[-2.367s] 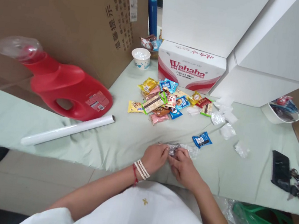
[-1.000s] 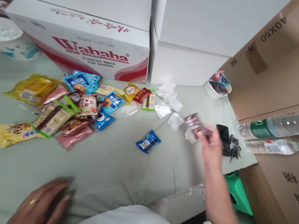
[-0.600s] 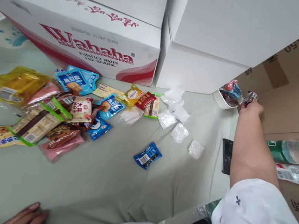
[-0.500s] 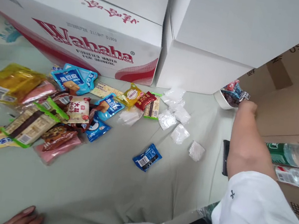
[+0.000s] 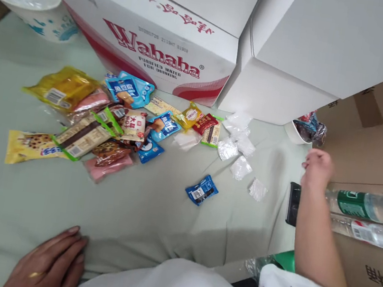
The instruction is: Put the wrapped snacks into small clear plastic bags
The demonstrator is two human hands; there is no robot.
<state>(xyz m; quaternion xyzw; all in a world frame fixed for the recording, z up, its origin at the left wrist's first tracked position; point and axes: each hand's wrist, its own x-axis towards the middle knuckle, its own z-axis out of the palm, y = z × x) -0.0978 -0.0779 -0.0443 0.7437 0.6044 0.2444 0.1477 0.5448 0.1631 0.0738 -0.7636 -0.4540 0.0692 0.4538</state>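
My right hand (image 5: pixel 318 168) is just in front of a white bowl (image 5: pixel 295 134) of crumpled wrappers (image 5: pixel 312 125), apart from it. Its fingers are curled closed, and anything inside them is hidden. At the lower left, my left hand (image 5: pixel 53 259), with a ring on one finger, lies flat on the grey-green cloth (image 5: pixel 152 214) and holds nothing. A dark blue snack packet (image 5: pixel 202 190) lies between the two hands. Behind it are several white wrapped squares (image 5: pixel 241 168). Farther left is a pile of snack packets, with a yellow bag (image 5: pixel 64 89) and a yellow cookie packet (image 5: pixel 32 147).
A Wahaha water carton (image 5: pixel 162 53) and a white box (image 5: pixel 278 92) stand at the back. A paper tub (image 5: pixel 51 10) sits at the far left. On the right are a dark phone (image 5: pixel 293 204), a green-labelled bottle (image 5: pixel 379 208) and a red-labelled bottle (image 5: pixel 367 233).
My right hand has drawn back from the bowl toward me. The view has shifted, bringing more of my left hand and the paper tub into sight.
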